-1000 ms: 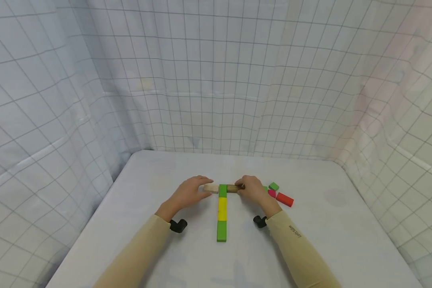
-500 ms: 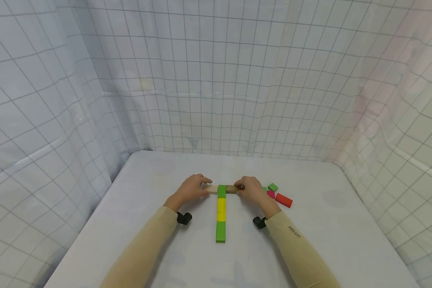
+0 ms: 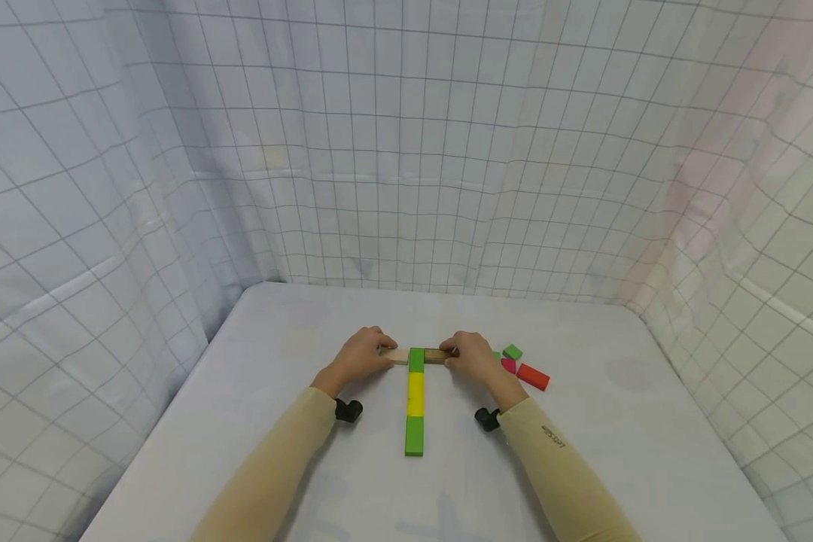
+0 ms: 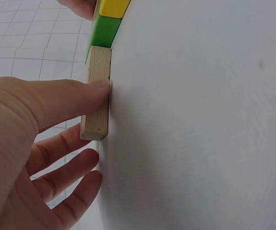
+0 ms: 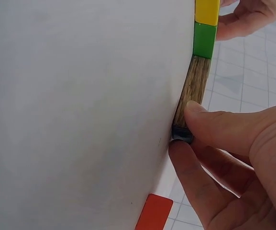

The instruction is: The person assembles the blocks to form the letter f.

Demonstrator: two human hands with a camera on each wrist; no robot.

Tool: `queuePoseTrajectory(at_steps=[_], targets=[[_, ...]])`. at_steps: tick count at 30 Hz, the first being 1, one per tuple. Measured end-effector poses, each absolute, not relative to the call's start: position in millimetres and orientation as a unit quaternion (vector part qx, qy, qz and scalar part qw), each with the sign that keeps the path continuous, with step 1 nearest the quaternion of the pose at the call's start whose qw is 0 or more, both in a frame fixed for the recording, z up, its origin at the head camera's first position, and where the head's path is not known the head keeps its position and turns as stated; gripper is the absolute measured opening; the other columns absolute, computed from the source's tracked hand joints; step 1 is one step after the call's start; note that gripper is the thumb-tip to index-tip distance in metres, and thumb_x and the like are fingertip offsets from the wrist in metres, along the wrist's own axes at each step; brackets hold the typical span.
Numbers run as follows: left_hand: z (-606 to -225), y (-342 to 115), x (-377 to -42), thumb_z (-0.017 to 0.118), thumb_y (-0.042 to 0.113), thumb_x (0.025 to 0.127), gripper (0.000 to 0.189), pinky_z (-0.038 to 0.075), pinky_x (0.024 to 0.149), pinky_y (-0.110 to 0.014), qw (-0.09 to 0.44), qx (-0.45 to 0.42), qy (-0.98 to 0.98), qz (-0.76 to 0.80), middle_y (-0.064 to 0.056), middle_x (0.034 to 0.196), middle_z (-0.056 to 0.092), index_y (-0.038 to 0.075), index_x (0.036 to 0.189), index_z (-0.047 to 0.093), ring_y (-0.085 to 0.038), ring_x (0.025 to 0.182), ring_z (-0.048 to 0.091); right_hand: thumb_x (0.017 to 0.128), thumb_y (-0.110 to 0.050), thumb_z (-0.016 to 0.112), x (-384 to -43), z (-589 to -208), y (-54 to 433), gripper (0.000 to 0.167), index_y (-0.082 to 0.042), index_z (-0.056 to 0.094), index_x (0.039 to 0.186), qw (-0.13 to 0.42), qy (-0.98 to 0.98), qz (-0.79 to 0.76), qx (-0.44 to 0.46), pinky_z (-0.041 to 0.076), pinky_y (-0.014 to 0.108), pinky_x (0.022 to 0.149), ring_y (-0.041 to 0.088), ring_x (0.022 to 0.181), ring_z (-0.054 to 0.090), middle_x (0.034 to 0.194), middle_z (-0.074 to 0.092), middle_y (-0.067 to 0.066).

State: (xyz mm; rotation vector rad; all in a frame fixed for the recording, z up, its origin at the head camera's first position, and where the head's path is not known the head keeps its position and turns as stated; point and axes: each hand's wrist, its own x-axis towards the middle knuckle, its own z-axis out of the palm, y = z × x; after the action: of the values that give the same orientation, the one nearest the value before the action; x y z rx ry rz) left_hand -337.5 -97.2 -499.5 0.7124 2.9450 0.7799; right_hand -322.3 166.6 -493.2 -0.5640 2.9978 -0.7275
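On the white table, flat blocks form a T. Its stem has a green block (image 3: 416, 360) at the far end, a yellow block (image 3: 415, 394), then a green block (image 3: 414, 436) nearest me. My left hand (image 3: 357, 357) pinches a pale wooden block (image 4: 99, 64), whose end meets the far green block in the left wrist view. On the opposite side, my right hand (image 3: 474, 359) holds a brown grained wooden block (image 5: 193, 84) between thumb and fingers. That block has a dark outer end and meets the same green block. Fingers partly cover both wooden blocks.
Right of my right hand lie a red cylinder (image 3: 533, 377), a pink piece (image 3: 509, 365) and a small green block (image 3: 512, 351). Another green piece (image 3: 497, 356) is partly hidden by the hand. Grid-patterned curtains (image 3: 406, 188) stand behind and beside the table.
My left hand has moved slightly right and away from me, and its spread thumb and fingers have closed in on the pale block. My right hand stays almost still on the brown block.
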Motion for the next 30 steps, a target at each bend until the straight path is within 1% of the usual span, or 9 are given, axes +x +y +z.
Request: queuePoseTrajectory(at_steps=[7, 17, 30], targets=[[-499.5, -98.3, -337.9, 0.083, 0.017, 0.083, 0.031, 0.048, 0.081, -0.034, 0.007, 0.221, 0.942, 0.254, 0.002, 0.102, 0.066, 0.012, 0.113, 0.078, -0.016, 0.089, 0.054, 0.088, -0.007, 0.077, -320.5, -490.5, 165.7, 0.027, -0.008, 0.076, 0.116, 0.001, 0.955, -0.231, -0.185, 0.052, 0.034, 0.081, 0.018, 0.086, 0.061, 0.099, 0.068, 0.002], [-501.2, -97.9, -339.3, 0.083, 0.017, 0.083, 0.031, 0.049, 0.085, -0.037, -0.009, 0.209, 0.946, 0.247, -0.001, 0.102, 0.065, 0.012, 0.113, 0.077, -0.017, 0.089, 0.055, 0.088, -0.007, 0.077, -319.7, -492.8, 166.5, 0.027, -0.008, 0.076, 0.115, -0.008, 0.956, -0.225, -0.187, 0.052, 0.035, 0.081, 0.018, 0.086, 0.06, 0.098, 0.068, 0.001], [-503.0, -93.5, -341.2, 0.082, 0.017, 0.084, 0.03, 0.048, 0.083, -0.035, -0.01, 0.213, 0.946, 0.245, 0.001, 0.102, 0.065, 0.013, 0.113, 0.077, -0.017, 0.087, 0.053, 0.089, -0.007, 0.077, -320.4, -494.1, 166.3, 0.028, -0.009, 0.076, 0.116, -0.004, 0.956, -0.229, -0.182, 0.052, 0.034, 0.081, 0.017, 0.086, 0.06, 0.099, 0.067, 0.001]])
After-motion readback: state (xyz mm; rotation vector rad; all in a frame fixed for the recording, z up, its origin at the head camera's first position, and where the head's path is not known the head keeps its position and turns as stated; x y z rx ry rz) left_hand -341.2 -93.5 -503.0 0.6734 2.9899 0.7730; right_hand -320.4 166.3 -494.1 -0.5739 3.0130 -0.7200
